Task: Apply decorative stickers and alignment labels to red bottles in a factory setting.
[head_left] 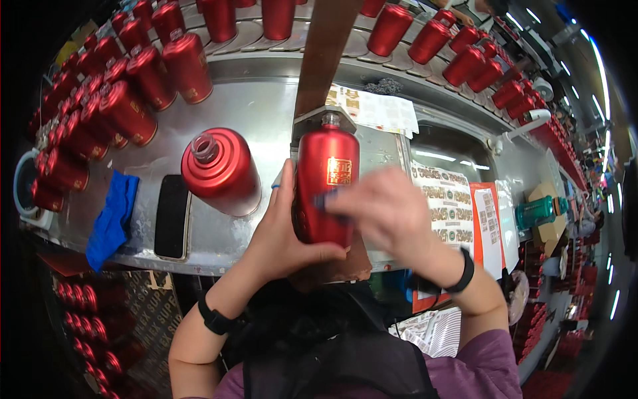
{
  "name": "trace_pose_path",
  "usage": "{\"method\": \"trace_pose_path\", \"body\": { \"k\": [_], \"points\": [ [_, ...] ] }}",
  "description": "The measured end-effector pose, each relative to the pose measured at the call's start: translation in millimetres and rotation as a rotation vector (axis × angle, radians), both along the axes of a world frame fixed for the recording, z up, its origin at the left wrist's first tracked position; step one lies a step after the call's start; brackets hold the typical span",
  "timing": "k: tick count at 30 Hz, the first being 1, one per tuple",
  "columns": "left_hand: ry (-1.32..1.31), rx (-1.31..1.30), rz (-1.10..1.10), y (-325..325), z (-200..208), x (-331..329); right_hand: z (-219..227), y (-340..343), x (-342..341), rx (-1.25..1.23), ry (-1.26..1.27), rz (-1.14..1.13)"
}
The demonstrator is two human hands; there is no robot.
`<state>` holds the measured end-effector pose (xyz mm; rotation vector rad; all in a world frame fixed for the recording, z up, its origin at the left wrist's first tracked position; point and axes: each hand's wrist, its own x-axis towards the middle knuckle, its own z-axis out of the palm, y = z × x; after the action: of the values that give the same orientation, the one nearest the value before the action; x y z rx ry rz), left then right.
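Observation:
A red bottle (325, 147) with gold characters and a bare glass neck leans back in front of me, neck pointing away. My left hand (274, 234) wraps its left side and base, thumb across the bottom end. Over the bottle's face, my right hand (393, 211) is closed and blurred by motion. Something small and dark blue (330, 202) shows at its fingertips against the bottle; its kind is unclear. To the left, a second red bottle (229, 174) with an open neck stands on the metal worktop (249, 106).
A phone (172, 216) and a blue cloth (114, 216) lie at the left. Many red bottles (129, 113) crowd the far left; more stand along the conveyor (362, 50). A brown post (323, 56) rises ahead. Printed sticker sheets (446, 206) and a teal bottle (535, 213) are at the right.

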<state>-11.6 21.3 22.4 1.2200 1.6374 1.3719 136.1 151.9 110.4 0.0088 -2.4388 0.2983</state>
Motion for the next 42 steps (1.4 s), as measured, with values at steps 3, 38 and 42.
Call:
{"method": "trace_pose_path", "body": {
  "k": [3, 38, 42],
  "points": [
    [0.390, 0.100, -0.110, -12.6, -3.4, 6.1, -3.8, -13.1, 18.7, -0.352, -0.274, 0.113],
    [0.086, 0.065, -0.156, -10.4, -3.1, -6.3, 18.0, 34.6, 1.6, -0.390, -0.296, 0.098],
    [-0.365, 0.119, -0.074, 17.1, -11.4, 3.7, 17.7, 34.6, 10.1, -0.156, -0.012, -0.408]
  ]
}}
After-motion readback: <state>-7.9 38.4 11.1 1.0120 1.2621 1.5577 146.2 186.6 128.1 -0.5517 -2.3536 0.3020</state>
